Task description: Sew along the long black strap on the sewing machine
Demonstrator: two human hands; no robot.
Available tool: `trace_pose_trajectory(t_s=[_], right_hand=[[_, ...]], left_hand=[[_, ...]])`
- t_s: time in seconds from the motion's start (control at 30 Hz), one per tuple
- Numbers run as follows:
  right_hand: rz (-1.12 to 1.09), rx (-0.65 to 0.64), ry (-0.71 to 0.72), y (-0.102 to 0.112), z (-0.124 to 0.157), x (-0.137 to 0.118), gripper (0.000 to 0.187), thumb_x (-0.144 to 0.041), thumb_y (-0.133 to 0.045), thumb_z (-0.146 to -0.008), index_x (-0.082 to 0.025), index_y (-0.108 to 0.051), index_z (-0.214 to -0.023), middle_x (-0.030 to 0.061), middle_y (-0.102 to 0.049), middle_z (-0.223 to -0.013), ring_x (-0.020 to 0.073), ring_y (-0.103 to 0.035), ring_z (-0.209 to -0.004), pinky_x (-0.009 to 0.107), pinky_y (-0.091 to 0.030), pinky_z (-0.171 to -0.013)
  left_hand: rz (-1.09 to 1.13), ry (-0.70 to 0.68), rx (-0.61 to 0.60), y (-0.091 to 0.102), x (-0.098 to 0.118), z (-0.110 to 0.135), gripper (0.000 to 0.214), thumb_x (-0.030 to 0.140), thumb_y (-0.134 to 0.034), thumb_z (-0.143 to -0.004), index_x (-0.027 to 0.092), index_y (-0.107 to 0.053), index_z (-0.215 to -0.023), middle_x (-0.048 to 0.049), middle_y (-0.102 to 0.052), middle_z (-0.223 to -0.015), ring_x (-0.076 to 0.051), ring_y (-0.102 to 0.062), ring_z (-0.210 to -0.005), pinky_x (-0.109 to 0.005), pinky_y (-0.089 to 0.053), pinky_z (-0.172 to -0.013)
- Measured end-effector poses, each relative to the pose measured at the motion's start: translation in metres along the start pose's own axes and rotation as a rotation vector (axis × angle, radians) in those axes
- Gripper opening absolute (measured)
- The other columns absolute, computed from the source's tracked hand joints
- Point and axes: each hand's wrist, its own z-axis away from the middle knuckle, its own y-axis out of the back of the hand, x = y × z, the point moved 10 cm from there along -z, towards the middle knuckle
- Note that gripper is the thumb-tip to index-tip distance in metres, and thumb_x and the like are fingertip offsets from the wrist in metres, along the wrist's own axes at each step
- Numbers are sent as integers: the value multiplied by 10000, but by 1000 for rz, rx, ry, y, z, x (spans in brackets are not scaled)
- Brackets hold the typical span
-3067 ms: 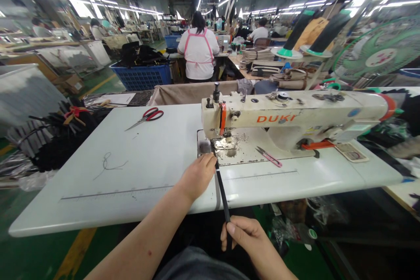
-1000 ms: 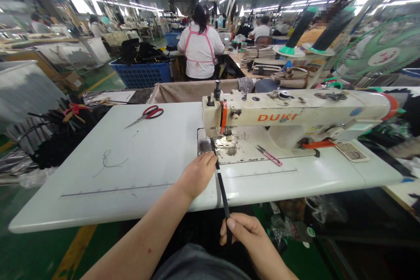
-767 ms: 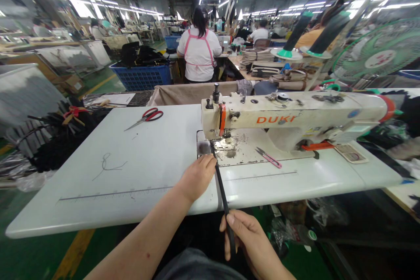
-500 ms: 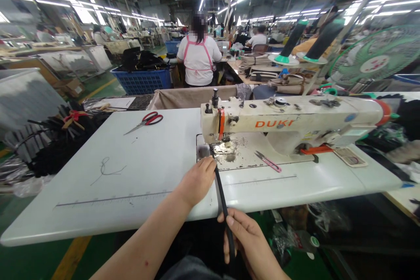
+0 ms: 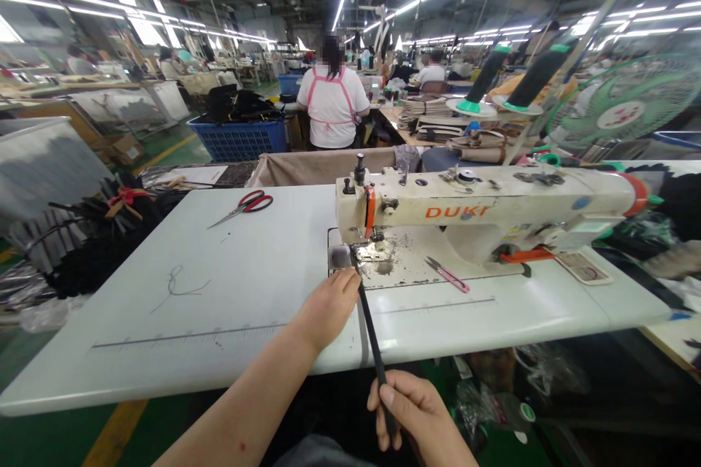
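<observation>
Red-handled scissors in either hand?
No: the red-handled scissors lie on the white table, while the left hand is at a black strip the right hand holds.

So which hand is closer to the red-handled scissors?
Left. The left hand is over the table, below and right of the scissors in view; the right hand, farther away, holds the black strip past the table's front edge.

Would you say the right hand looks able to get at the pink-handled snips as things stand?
Probably yes: the pink-handled snips lie uncovered, and nothing visible stands between them and the right hand, though it would likely have to release the black strip first.
</observation>
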Motion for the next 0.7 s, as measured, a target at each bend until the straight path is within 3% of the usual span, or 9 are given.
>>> trace_pose_trajectory(t_s=[0.2, 0.33, 0.43, 0.57, 0.7], right_hand=[[302, -20, 258, -3, 2, -38, 404, -552, -791, -865, -192, -751, -686, 33, -630, -786, 192, -607, -790, 303, -472, -751], [281, 41, 234, 0, -2, -40, 355, -583, -760, -881, -236, -825, -916, 78, -743, -948, 260, -673, -945, 373, -522, -895], [112, 66, 110, 2, -4, -23, 482, -649, -742, -872, -215, -787, -1078, 77, -790, -871, 233, -712, -820, 331, -545, -761], [28, 34, -1, -2, -2, -10, 525, -675, -702, -896, -153, -745, -870, 42, -729, -609, 143, -652, -533, 235, -440, -562], [37, -10, -31, -7, 4, -11, 568, -701, -723, -863, -144, -728, -756, 31, -694, -561, 120, -619, -498, 217, -409, -535]], left_hand=[[-17, 3, -10, -3, -1, 1, 230, 131, -503, -1023, 149, -589, -1237, -147, -687, -1293, -259, -681, -1224, -420, -570, -1101], [-23, 0, -18, -4, -1, 1, 226, 126, -507, -1018, 144, -597, -1224, -154, -680, -1299, -259, -680, -1224, -419, -565, -1106], [-16, 2, -21, -5, -1, 2, 218, 145, -512, -1022, 154, -599, -1221, -152, -676, -1307, -259, -676, -1233, -428, -561, -1110], [-5, 15, -29, -7, -3, 2, 221, 148, -514, -1022, 168, -599, -1225, -143, -676, -1311, -258, -677, -1232, -431, -559, -1110], [4, 20, -37, -8, -4, 2, 226, 149, -511, -1022, 161, -598, -1231, -149, -674, -1312, -260, -675, -1234, -432, -554, -1112]])
